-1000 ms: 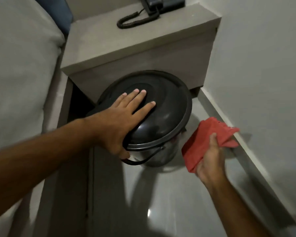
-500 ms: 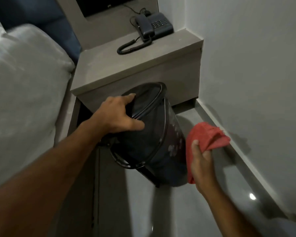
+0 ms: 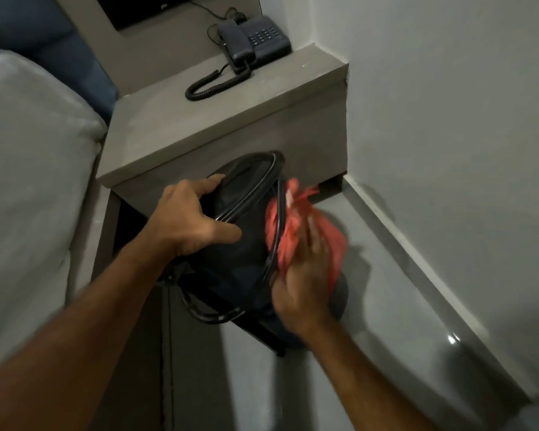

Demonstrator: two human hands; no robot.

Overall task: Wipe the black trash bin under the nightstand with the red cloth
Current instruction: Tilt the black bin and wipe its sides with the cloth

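The black trash bin (image 3: 240, 259) is tilted to the left on the floor in front of the grey nightstand (image 3: 218, 119). My left hand (image 3: 187, 219) grips its lid edge, fingers over the top and thumb on the side. My right hand (image 3: 302, 284) presses the red cloth (image 3: 296, 225) against the bin's right side, just right of its thin wire handle. The cloth and right hand are motion-blurred. The bin's lower right wall is hidden behind my right hand.
A dark corded telephone (image 3: 252, 42) sits on the nightstand's back right. A bed with a pale cover (image 3: 28, 188) runs along the left. A white wall (image 3: 448, 119) and its skirting close in on the right, leaving a narrow strip of glossy floor (image 3: 371, 353).
My left hand went from lying flat on the lid to gripping it, and the bin tipped leftward. My right hand brought the red cloth from the right onto the bin's side.
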